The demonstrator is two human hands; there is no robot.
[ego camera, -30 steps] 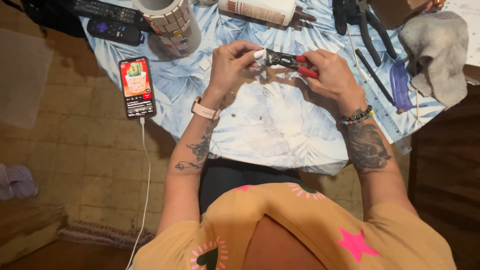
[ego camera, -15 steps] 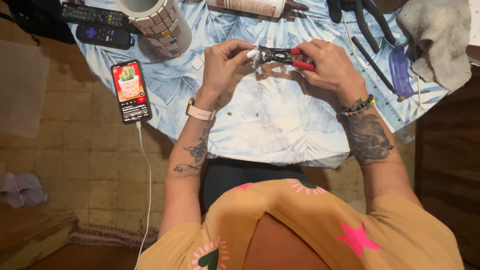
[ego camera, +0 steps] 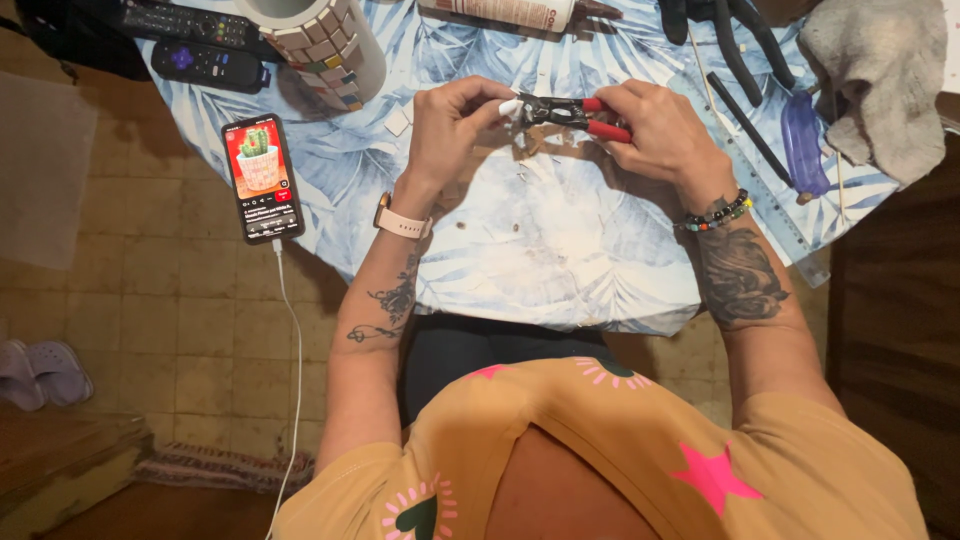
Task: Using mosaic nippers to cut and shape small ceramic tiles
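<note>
Two hands meet over the far middle of the bench (ego camera: 560,260) in our single head view: our right hand (ego camera: 655,130) is closed around the red handles of a pair of nippers (ego camera: 570,112), and our left hand (ego camera: 450,125) pinches a small white tile piece (ego camera: 511,106) at the tool's dark jaws, fingers curled tight on it. We judge the step in hand to be nipping that piece to shape; the squeeze that follows would call for a firm grip on the handles while the left fingertips keep the piece steady and clear of the jaws. Small white chips (ego camera: 535,165) lie scattered on the cloth just beneath the hands. The bench is round and covered with a blue-and-white leaf-print cloth. On its far left stands a cylinder clad in mosaic tiles (ego camera: 330,45), with two remote controls (ego camera: 205,45) beside it, and a phone (ego camera: 262,178) with a lit screen lies near the left edge, its white cable (ego camera: 293,360) hanging toward the floor. To the far right we see a ruler (ego camera: 770,190), a dark stick, a purple-handled tool (ego camera: 802,145) and a grey rag (ego camera: 880,80). Below is a tan tiled floor (ego camera: 130,300), with pale slippers (ego camera: 40,372) at the left.
</note>
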